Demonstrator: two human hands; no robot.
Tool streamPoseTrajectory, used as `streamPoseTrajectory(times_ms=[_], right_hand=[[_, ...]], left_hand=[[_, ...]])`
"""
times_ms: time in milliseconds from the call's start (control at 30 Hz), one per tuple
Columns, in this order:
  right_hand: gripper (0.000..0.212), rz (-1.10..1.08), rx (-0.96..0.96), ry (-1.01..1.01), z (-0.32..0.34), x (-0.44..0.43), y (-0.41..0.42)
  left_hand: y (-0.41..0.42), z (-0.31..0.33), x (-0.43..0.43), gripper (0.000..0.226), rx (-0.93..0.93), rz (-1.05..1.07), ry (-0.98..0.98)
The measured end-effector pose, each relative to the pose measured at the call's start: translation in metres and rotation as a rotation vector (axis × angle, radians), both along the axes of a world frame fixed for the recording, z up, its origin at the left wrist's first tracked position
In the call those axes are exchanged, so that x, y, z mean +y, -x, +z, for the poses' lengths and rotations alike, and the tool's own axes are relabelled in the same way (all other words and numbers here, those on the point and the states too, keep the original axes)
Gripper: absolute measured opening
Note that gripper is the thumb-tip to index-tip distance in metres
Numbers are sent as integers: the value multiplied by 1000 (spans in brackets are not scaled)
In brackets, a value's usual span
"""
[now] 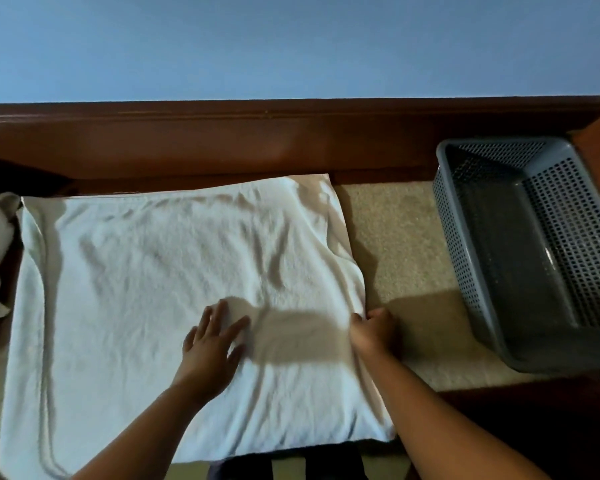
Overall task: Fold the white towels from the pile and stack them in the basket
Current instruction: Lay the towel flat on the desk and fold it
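step: smoothing towel (174, 271) | left hand (210, 344) flat, fingers (219, 315) spread | right hand (374, 329) fingers pinch its right edge | tip: pull taut, square corners before folding

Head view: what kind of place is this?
Likely a room at home, maybe a bedroom: beige carpet, a dark wooden board along a blue wall, and a grey plastic basket beside the spread white towel.
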State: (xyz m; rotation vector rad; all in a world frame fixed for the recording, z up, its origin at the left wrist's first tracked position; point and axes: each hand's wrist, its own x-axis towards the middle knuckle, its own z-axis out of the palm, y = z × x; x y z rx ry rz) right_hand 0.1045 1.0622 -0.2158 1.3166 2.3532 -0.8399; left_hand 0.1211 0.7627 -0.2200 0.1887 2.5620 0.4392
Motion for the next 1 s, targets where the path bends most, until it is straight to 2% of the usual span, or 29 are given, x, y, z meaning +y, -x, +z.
streamPoseTrajectory(times_ms=[133,267,367,633,767,867,1000], right_hand=[[50,238,-164,-72,4,-1,-18],[47,389,-270,-77,14,12,-22],[41,461,-237,-28,17,30,-27],[39,379,-185,59,8,71,-88],[45,388,-218,74,-16,92,-102],[42,415,-264,50,4,92,-91],[40,410,-143,33,13,88,-58]], left_hand=[[-14,6,45,53,-16,-69,-4],[-26,5,82,55,5,-106,7],[-33,5,104,56,12,-123,52],[-49,0,131,53,51,-290,10],[-37,4,149,54,136,-231,-4],[-25,5,148,55,181,-197,8],[-15,4,139,55,185,-140,-13]])
